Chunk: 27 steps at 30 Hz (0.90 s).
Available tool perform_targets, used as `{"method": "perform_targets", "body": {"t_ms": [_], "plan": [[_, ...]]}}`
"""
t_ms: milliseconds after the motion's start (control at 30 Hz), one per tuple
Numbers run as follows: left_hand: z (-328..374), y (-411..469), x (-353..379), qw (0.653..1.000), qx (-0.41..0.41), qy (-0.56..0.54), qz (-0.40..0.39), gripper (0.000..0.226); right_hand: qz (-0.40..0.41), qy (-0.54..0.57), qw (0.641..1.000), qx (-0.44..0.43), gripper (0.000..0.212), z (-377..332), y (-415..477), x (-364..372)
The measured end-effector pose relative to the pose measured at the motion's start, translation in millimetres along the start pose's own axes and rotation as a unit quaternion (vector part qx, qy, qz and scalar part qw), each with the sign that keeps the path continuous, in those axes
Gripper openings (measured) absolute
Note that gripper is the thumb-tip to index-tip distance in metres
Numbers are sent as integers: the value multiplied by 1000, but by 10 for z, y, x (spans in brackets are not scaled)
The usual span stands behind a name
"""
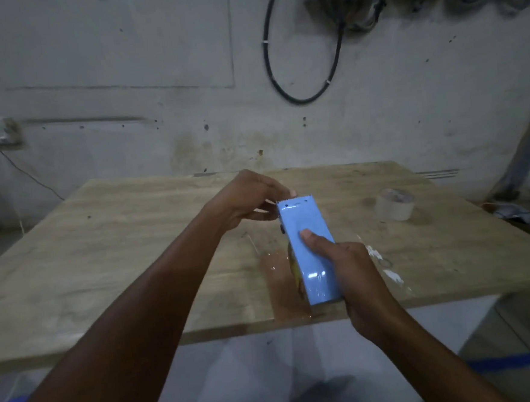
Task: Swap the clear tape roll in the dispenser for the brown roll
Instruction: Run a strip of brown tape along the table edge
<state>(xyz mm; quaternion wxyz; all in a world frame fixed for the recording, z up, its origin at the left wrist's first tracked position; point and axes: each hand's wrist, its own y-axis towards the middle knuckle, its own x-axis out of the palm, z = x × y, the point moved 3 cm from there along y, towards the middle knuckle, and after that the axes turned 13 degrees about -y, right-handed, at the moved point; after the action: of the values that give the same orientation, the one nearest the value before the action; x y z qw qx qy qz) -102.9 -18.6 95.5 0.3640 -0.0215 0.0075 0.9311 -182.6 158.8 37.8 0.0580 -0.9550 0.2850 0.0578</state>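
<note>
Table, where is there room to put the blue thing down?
The left half of the table, left of the left hand, is bare. So is the far strip between the dispenser and the wall. The right is crowded: a tape roll and shiny scraps beside the right hand.

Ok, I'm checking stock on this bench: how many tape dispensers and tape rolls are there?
Dispensers: 1, light blue plastic tape dispenser
Tape rolls: 2, clear tape roll on the wooden table; brownish roll inside the dispenser, mostly hidden
Total: 3
</note>
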Motion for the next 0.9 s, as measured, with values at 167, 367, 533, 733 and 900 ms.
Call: {"method": "perform_targets", "body": {"t_ms": [167,367,533,733,900], "plan": [[-225,50,63,996,7,75,43,12,-20,-37,998,47,44,68,-159,-8],[-517,73,121,982,-4,169,79,24,-48,-36,993,104,36,126,-272,-1],[-665,68,174,971,-6,228,68,12,-96,24,982,163,31,112,-252,21],[-887,162,146,962,-23,254,94,23,-115,17,971,211,30,16,-173,29],[-923,208,84,955,-25,274,108,29,-127,-1,965,228,31,-46,-107,72]]}}
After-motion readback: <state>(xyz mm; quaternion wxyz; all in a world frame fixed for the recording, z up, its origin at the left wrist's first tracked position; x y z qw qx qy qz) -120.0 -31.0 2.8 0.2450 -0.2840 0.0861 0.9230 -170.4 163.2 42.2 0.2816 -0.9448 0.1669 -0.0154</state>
